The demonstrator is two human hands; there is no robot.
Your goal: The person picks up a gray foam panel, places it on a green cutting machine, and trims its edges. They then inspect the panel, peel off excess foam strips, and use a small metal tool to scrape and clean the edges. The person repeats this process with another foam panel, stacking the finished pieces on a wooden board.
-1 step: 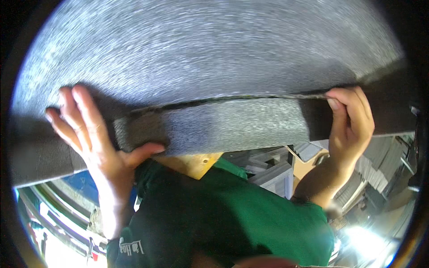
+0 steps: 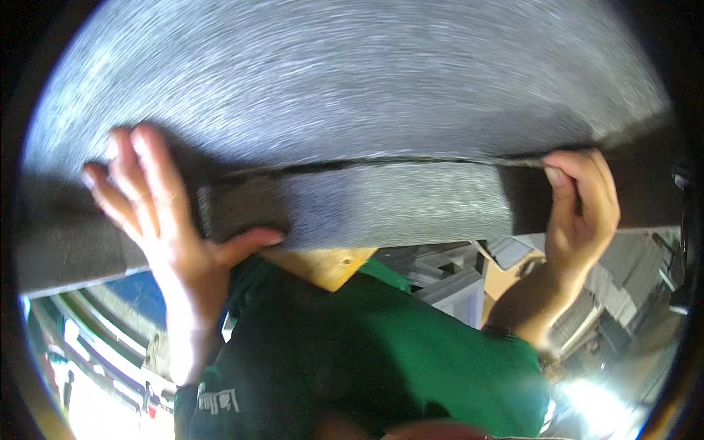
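Observation:
A broad sheet of grey fabric (image 2: 381, 81) fills the upper part of the view, and a grey fabric-covered band (image 2: 411, 202) runs along its near side. Between them lies a dark, narrow gap (image 2: 330, 166). My left hand (image 2: 172, 198) is spread over the left of this edge, fingers on the fabric and thumb stretched along the band. At the right end of the gap my right hand (image 2: 583, 194) pinches the fabric's edge between thumb and fingers.
Below the band a yellowish wooden piece (image 2: 341, 271) shows a small hole, close to my green shirt. Grey frame-like pieces and an open cardboard box (image 2: 506, 275) are under my right arm. Stacked grey material (image 2: 616, 293) lies at the right.
Both hands have shifted slightly to the right in the view. The left has risen a little and the right has dropped a little; their hold looks the same.

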